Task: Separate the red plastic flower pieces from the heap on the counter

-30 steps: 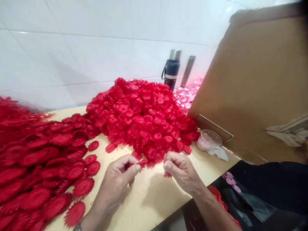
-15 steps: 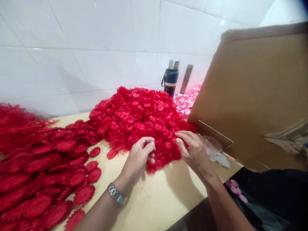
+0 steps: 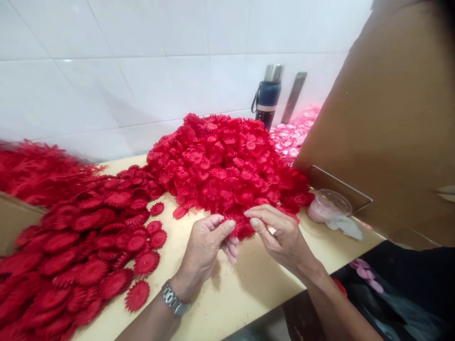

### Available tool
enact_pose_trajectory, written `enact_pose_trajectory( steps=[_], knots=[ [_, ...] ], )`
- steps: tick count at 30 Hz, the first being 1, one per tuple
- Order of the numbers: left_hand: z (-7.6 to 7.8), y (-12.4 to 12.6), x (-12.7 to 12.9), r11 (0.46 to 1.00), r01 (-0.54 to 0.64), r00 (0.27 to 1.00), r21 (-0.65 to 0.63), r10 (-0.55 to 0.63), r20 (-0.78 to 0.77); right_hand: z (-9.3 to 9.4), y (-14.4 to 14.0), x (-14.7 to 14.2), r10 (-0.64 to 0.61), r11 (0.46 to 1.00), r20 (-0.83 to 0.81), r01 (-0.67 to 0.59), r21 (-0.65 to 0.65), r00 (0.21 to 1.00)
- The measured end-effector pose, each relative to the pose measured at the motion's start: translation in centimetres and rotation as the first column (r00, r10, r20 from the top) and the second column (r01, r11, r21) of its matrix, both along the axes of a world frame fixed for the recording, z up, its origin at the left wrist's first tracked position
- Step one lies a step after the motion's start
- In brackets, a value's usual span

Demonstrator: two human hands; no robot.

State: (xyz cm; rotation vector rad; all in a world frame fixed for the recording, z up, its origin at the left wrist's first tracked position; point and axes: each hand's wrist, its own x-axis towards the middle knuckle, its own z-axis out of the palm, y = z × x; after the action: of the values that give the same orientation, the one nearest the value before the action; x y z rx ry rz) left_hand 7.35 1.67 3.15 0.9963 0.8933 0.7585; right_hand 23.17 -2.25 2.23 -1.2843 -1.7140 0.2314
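Red frilly plastic flower discs sit pinched between left hand and right hand at the near edge of the big red flower pile, probably light and floppy, so grab by the rim.

Against the white tiled wall we see a dark flask with a steel cap standing upright, a flat metal strip leaning just beside it. Pale pink petals lie heaped behind. A brown cardboard sheet rises at right, with a clear plastic cup and crumpled white tissue near its foot.
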Motion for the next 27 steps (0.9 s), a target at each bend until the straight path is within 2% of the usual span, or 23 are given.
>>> enact_pose_trajectory(
  steps=[6,10,14,17,20,23,25,27],
  knots=[
    [0.2,-0.4,-0.1,0.997,-0.05,0.995,0.056,0.055,-0.08,1.2,-0.7,-1.2,0.016,0.994,-0.151,-0.031,-0.1,0.988],
    [0.2,-0.8,0.1,0.988,-0.06,0.991,0.144,0.076,-0.113,1.3,-0.6,-2.1,0.077,0.961,-0.269,-0.143,-0.236,0.96],
    [0.1,-1.2,-0.2,0.978,0.007,0.994,0.21,0.017,-0.11,1.0,-0.4,-2.4,0.108,0.907,-0.436,-0.268,-0.325,0.894],
    [0.1,-1.4,-0.6,0.965,0.091,0.99,0.246,-0.063,-0.123,0.8,-0.6,-2.4,0.111,0.902,-0.47,-0.288,-0.323,0.876],
    [-0.1,-1.8,-0.9,0.973,0.088,0.993,0.214,-0.068,-0.097,0.3,-0.9,-2.6,0.061,0.941,-0.418,-0.192,-0.279,0.906],
    [-0.3,-2.3,-1.1,0.986,-0.041,0.999,0.162,0.043,-0.012,-0.1,-0.8,-2.4,-0.038,0.98,-0.451,-0.056,-0.193,0.892],
    [-0.4,-2.4,-1.4,0.977,-0.142,0.99,0.157,0.14,0.022,0.0,-0.3,-1.3,-0.15,0.988,-0.5,0.108,-0.111,0.853],
    [-0.3,-2.4,-1.6,0.969,-0.19,0.982,0.158,0.188,0.027,0.3,0.5,0.4,-0.33,0.938,-0.453,0.342,-0.057,0.828]
  ],
)
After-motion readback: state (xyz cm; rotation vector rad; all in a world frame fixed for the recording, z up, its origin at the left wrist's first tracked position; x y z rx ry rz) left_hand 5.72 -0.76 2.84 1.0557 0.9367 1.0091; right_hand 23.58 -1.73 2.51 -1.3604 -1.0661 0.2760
